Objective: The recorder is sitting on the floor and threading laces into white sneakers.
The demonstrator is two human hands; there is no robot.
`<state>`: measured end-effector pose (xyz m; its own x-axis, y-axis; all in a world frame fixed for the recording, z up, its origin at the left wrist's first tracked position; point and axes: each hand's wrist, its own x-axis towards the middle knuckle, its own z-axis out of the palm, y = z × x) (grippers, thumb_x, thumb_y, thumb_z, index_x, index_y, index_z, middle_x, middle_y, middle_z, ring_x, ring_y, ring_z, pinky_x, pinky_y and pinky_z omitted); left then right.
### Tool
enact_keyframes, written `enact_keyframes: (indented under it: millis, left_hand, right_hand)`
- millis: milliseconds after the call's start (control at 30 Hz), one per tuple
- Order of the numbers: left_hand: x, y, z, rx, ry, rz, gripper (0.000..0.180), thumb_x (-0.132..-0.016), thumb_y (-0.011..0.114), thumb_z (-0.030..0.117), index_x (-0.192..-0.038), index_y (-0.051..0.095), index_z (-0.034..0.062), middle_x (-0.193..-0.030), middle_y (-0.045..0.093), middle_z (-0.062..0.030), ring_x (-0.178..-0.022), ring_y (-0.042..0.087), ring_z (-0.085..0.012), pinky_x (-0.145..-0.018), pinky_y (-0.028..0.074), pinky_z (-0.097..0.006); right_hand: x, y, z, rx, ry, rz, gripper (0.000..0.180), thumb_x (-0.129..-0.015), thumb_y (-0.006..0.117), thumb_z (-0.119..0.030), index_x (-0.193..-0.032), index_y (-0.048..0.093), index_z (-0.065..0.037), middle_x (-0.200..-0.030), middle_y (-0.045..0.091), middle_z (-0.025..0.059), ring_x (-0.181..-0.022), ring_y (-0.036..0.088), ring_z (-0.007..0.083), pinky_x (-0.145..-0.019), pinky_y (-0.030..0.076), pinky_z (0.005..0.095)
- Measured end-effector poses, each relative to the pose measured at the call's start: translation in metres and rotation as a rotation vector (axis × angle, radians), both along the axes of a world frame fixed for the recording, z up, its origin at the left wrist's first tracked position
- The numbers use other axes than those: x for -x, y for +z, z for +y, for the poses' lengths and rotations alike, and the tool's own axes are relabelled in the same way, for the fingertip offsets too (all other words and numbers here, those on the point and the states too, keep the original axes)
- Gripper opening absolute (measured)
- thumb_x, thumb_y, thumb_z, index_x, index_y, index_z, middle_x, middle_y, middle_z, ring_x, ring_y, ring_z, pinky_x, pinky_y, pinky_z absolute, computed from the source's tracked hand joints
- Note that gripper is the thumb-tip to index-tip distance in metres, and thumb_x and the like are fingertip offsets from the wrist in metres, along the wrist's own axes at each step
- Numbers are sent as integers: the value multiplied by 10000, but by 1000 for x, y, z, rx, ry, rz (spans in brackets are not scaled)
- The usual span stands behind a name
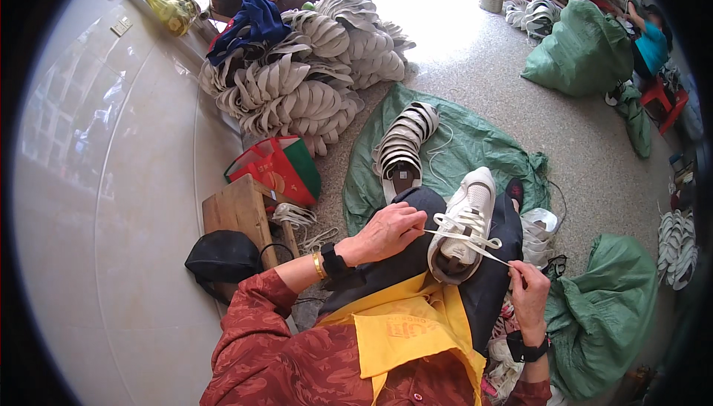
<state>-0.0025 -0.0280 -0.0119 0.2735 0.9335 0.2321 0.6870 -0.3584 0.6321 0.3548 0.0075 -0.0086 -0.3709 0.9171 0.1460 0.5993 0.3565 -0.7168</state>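
Observation:
A white and beige sneaker [475,202] rests on my lap, its heel toward me and its toe pointing away. White laces [469,237] run through it and form a bow over the tongue. On the left, my left hand [390,231] pinches one lace strand with closed fingers. Off to the right, my right hand [529,287] pinches another strand, pulled out straight from the bow. Beyond my knees a curved row of nested shoe uppers [410,135] lies on a green woven sheet [475,135].
Large piles of shoe uppers [297,87] stand at the far left. A wooden stool [238,209], a red and green bag [278,168] and a black bag [223,257] are on my left. Green sacks [583,50] stand at the far right and near right. Other people sit farther back.

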Motion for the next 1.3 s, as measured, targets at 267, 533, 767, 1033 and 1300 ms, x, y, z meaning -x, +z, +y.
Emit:
enact_keyframes:
  millis: [267,533,767,1033,1300]
  left_hand:
    - [8,5,-3,27,32,66,82,-908,666,95,-899,592,60,-859,617,-89,-884,598,-303,-817,487,-410]
    - [16,-1,-6,-18,57,130,87,-900,676,104,-910,597,70,-854,605,-83,-884,576,-296,-820,477,-408]
    - [24,-1,-11,-9,70,144,89,-892,676,87,-927,595,77,-866,605,-77,-901,576,-296,-836,471,-412]
    - [33,-1,-12,-35,102,164,89,-890,675,86,-920,591,76,-860,602,-80,-895,573,-297,-830,472,-408]
    - [42,6,-14,-74,103,194,107,-893,688,109,-921,592,70,-851,594,-92,-876,563,-307,-808,472,-414]
  right_hand:
    - [-9,-8,0,-23,-15,-15,123,-930,680,-23,-1038,725,13,-889,712,167,-748,680,301,-688,519,379]
    - [-13,-9,2,-37,-28,6,118,-936,670,-17,-1037,723,9,-904,717,169,-765,699,309,-696,533,385]
    - [-14,-11,3,-36,-26,2,112,-933,668,-10,-1029,722,9,-905,716,171,-782,700,324,-706,532,392]
    - [-16,-9,4,-13,-37,-37,101,-931,667,-11,-1015,717,14,-911,716,175,-812,696,349,-729,524,409]
    - [-17,-9,6,-72,-18,-20,104,-927,665,-14,-1011,718,16,-916,718,183,-814,693,359,-727,519,417]
